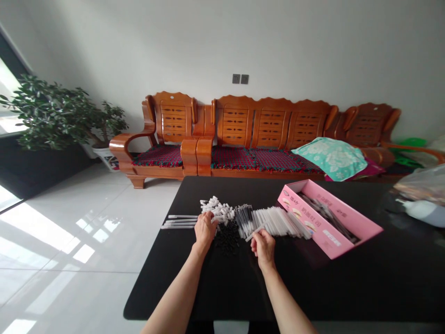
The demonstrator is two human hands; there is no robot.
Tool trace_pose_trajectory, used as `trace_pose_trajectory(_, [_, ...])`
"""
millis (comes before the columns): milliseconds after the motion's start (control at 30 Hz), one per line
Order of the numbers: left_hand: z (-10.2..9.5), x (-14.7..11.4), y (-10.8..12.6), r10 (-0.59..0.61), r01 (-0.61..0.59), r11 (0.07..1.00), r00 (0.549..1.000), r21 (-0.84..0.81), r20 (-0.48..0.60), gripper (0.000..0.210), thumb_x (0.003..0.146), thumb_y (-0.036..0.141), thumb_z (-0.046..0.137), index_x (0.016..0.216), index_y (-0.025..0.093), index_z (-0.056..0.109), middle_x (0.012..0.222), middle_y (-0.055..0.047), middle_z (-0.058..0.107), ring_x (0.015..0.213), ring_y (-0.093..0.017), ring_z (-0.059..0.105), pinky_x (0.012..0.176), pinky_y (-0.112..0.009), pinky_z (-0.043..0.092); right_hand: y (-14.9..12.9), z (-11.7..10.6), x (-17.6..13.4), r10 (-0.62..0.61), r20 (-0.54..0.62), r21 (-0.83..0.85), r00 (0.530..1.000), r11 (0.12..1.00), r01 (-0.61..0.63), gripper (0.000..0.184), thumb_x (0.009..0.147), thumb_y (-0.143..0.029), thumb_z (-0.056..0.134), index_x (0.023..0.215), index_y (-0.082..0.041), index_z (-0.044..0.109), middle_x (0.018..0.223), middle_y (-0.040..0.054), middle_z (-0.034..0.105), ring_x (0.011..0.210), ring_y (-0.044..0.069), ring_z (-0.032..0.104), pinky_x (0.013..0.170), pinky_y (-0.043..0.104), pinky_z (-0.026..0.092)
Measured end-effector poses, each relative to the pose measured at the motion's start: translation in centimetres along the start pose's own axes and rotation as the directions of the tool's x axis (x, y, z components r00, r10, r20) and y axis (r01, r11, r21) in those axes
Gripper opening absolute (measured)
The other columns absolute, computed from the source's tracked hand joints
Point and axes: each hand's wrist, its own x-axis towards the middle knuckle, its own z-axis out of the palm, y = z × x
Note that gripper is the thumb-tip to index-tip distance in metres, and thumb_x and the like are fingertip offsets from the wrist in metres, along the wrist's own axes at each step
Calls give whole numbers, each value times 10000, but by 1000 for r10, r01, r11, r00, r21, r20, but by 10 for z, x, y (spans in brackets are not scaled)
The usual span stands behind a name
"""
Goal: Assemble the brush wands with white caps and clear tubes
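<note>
My right hand (264, 246) pinches a whitish pen barrel (255, 232), held at a slant over the near ends of the refills. My left hand (206, 229) is at the near left side of a heap of small white caps (219, 209), its fingers bent together; whatever they hold is hidden. Just right of that hand lies a pile of small black pieces (226, 239). Thin refills with dark ends (244, 220) lie side by side, followed on the right by a row of translucent white barrels (278, 221). Several white pens (181, 221) lie left of my left hand.
A pink box (332, 239) holding dark and grey sticks stands at the right on the black table (222, 297). A white bottle (426, 212) and a plastic bag (426, 185) are at the far right. Behind the table is a wooden sofa (271, 125); a potted plant (66, 113) stands left.
</note>
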Motion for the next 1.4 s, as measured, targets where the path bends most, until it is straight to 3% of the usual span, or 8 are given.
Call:
trace_pose_trajectory(133, [6,-4,15,62,-64,995,998,-72,-20,102,860,261,634,947,220,670,996,-34,681,993,-183,602,809,-245,420,3,0,2,-12,7,-2,1000,1000,12,214,758,-336,600,614,-197,525,400,-54,508,322,85,423,302,174,277])
trace_pose_trajectory(267, [23,-8,49,156,-141,977,983,-158,91,120,870,272,609,907,213,707,953,-34,697,907,-167,635,786,-237,435,3,-1,2,-26,3,-16,1000,1000,26,206,756,-325,594,609,-195,530,397,-55,503,318,84,415,306,178,281])
trace_pose_trajectory(400, [40,-9,81,111,-92,991,974,-101,199,183,866,335,597,909,207,721,973,-69,713,892,-191,665,771,-262,469,2,-2,2,-23,0,-23,1000,999,23,212,755,-342,602,615,-194,543,398,-56,503,317,90,419,310,189,294])
trace_pose_trajectory(533, [47,-4,97,59,-62,998,973,7,224,249,838,373,602,942,184,726,997,-119,721,932,-245,680,810,-318,499,3,-3,3,-11,7,-27,1000,1000,11,207,751,-356,608,629,-199,548,395,-62,499,314,97,420,316,197,305])
trace_pose_trajectory(800, [45,3,107,10,-44,992,965,122,263,286,813,262,546,976,139,746,984,-170,736,965,-294,691,824,-349,528,2,-3,4,-22,29,-24,999,999,22,202,734,-374,614,646,-199,563,390,-61,505,313,109,426,327,213,317])
trace_pose_trajectory(967, [43,4,107,13,-50,991,961,125,278,324,818,346,565,978,129,744,1006,-179,732,982,-305,688,830,-347,531,1,-2,3,-13,34,-17,999,1000,14,197,741,-377,613,676,-195,576,399,-62,515,319,109,434,328,210,313])
trace_pose_trajectory(1400, [44,8,107,10,-53,990,950,129,313,311,793,221,526,989,127,748,1032,-190,730,998,-277,683,850,-317,514,5,-3,5,-15,34,-26,999,1000,16,191,736,-370,610,676,-190,584,392,-49,522,318,120,456,321,211,315])
